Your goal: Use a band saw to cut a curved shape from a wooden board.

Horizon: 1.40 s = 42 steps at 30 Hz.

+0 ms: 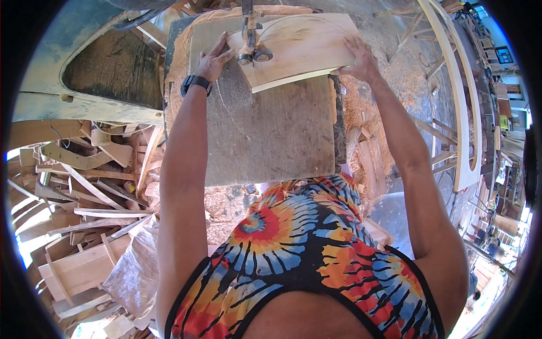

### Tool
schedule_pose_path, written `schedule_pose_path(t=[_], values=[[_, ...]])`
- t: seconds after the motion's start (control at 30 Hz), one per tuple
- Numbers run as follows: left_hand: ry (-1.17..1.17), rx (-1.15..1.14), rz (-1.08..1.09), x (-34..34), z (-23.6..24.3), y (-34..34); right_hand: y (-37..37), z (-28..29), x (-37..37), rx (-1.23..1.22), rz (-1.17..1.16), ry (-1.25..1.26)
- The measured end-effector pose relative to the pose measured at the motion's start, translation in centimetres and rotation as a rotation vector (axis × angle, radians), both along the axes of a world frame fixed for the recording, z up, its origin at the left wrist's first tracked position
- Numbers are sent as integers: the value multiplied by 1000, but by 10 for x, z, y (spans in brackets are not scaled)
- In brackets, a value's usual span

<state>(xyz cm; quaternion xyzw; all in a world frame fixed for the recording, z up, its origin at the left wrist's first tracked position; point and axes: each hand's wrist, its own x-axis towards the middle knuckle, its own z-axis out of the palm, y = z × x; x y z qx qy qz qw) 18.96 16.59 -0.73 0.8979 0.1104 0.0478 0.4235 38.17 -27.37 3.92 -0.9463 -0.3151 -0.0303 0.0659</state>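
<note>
A pale, thick wooden board [305, 48] with a curved line marked on it lies at a slant on the bandsaw table [271, 135], under the blade guide [251, 45] and its two round rollers. My left hand [213, 59], with a dark wristwatch at the wrist, has its fingers bent against the board's left edge, left of the guide. My right hand [358, 62] holds the board's right end, thumb low and fingers along the side. Where the blade meets the wood is partly hidden by the guide.
The machine's dusty frame [90, 110] fills the upper left. Below it lies a heap of wood offcuts [84, 198]. Sawdust [367, 113] surrounds the table. A long pale curved wooden frame [463, 141] leans at the right, with cluttered shelving beyond.
</note>
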Motion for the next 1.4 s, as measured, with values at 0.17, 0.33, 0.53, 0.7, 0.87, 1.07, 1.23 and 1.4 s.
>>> schedule_pose_path(t=[0.17, 0.33, 0.53, 0.7, 0.87, 1.07, 1.23, 1.4], values=[[-11, -23, -11, 2, 0, 1, 0, 3, -3, -2, 12, -5], [-50, -87, -46, 5, -7, 6, 0, 3, -4, -17, 14, -26], [-67, -148, -24, 3, 3, -4, -6, 0, -4, -43, 27, -42], [-75, -132, -47, 9, -12, 10, -3, 0, -7, -6, 25, -26], [-120, -203, -60, 23, -21, 12, -8, 2, -7, -10, 50, -97], [-64, -210, -44, 17, -24, 16, 4, 5, -20, -17, -31, 26], [-112, -244, -91, 28, -22, 17, -13, -13, 1, 76, 38, -59], [-57, -210, -43, 21, -13, 11, -8, -10, -4, 46, 3, -31]])
